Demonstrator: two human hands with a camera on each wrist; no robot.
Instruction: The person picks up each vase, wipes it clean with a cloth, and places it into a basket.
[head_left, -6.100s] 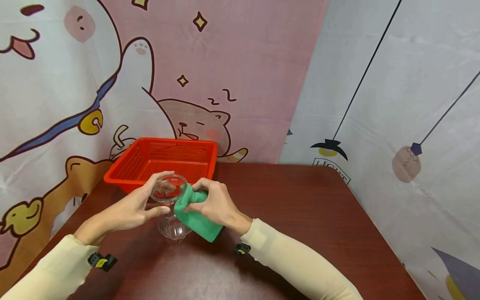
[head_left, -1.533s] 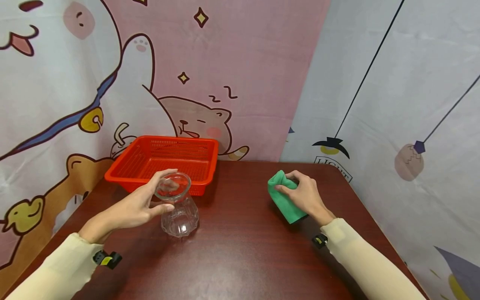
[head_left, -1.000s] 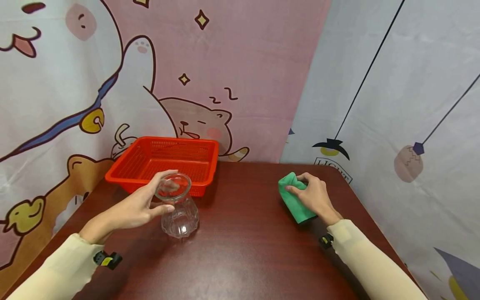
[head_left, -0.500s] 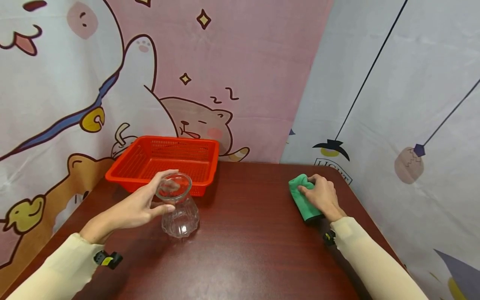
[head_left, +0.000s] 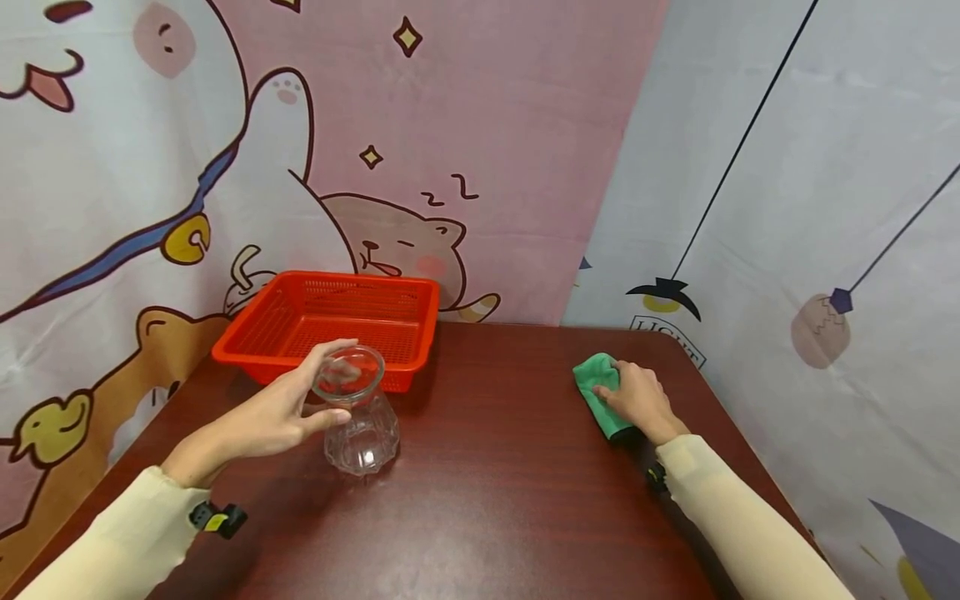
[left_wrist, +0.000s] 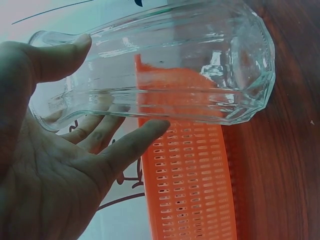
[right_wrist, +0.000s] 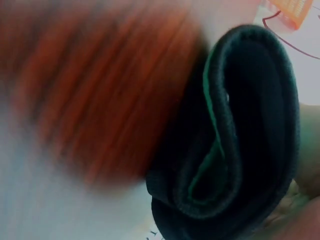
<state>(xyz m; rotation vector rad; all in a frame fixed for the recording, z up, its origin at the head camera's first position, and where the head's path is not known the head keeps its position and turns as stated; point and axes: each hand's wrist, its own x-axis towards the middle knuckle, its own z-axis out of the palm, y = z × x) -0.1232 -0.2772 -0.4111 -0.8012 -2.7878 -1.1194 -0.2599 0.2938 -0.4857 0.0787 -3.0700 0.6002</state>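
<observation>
A clear glass vase (head_left: 363, 443) stands on the table at left of centre, with faceted sides and a flared rim. My left hand (head_left: 273, 417) holds it round the neck, thumb in front and fingers behind. In the left wrist view the glass (left_wrist: 190, 65) fills the upper part, the thumb pressed against the neck. Off to the right, my right hand (head_left: 639, 404) has its thumb and fingers on a folded green cloth (head_left: 589, 380) low at the tabletop. The right wrist view shows the cloth's dark edge (right_wrist: 280, 115) in loops; the fingertips are hidden there.
Behind the vase sits a red plastic basket (head_left: 415, 367) with slotted walls. The dark wooden table (head_left: 480, 500) stretches between the two hands. A printed curtain (head_left: 510, 167) hangs along the back and both sides.
Earlier my right hand held the cloth against the vase; it carried the cloth right across the table. In the last half second the cloth has shifted slightly left and lower. The left hand stays put.
</observation>
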